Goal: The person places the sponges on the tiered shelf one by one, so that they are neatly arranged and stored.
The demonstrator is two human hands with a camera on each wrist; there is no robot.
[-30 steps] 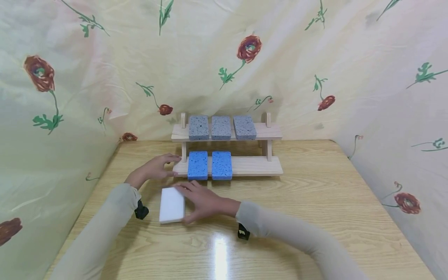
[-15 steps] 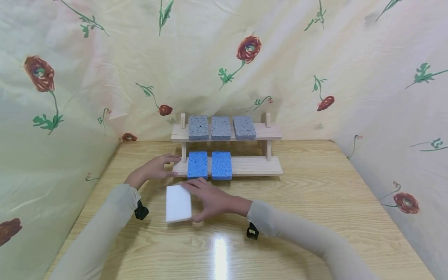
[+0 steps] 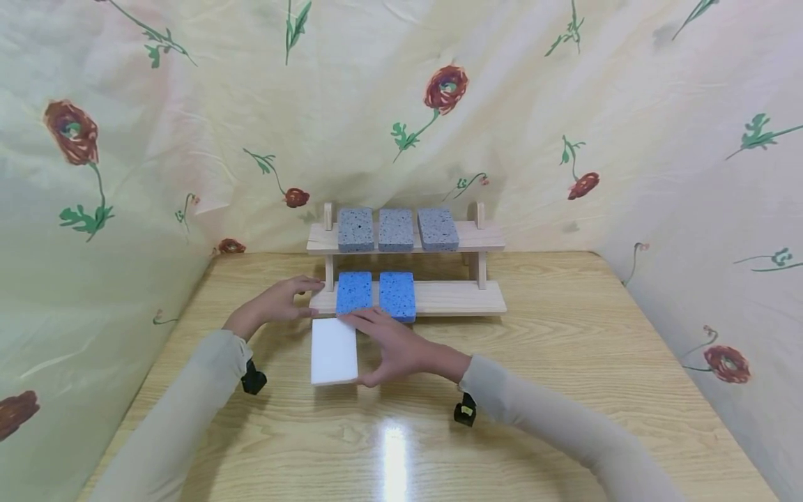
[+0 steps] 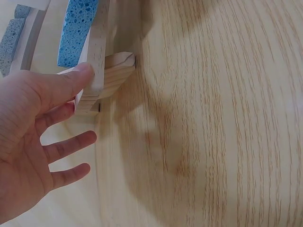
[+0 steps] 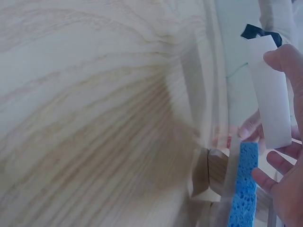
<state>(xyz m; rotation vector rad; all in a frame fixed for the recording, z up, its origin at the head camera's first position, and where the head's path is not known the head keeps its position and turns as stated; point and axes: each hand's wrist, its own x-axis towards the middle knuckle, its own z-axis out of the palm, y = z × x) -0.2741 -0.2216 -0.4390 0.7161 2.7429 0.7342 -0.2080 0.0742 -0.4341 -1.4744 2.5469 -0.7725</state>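
My right hand (image 3: 401,348) holds a white rectangular sponge (image 3: 334,352) by its ends, between thumb and fingers. The sponge is raised off the table, just in front of a two-tier wooden rack (image 3: 461,298). In the right wrist view the white sponge (image 5: 271,99) is seen edge-on. My left hand (image 3: 279,300) grips the left end of the rack's lower shelf, its thumb on the board (image 4: 97,61) in the left wrist view. Two blue sponges (image 3: 354,291) lie side by side on the lower shelf; fingers of my right hand cover part of their front edges.
Three grey speckled sponges (image 3: 396,230) lie in a row on the upper shelf. The rack stands toward the back of a wood-grain table (image 3: 564,362). Floral cloth (image 3: 376,104) hangs behind and along both sides.
My right hand has lifted the white sponge from the table and carried it right and toward the rack. The left hand has stayed in place on the shelf.
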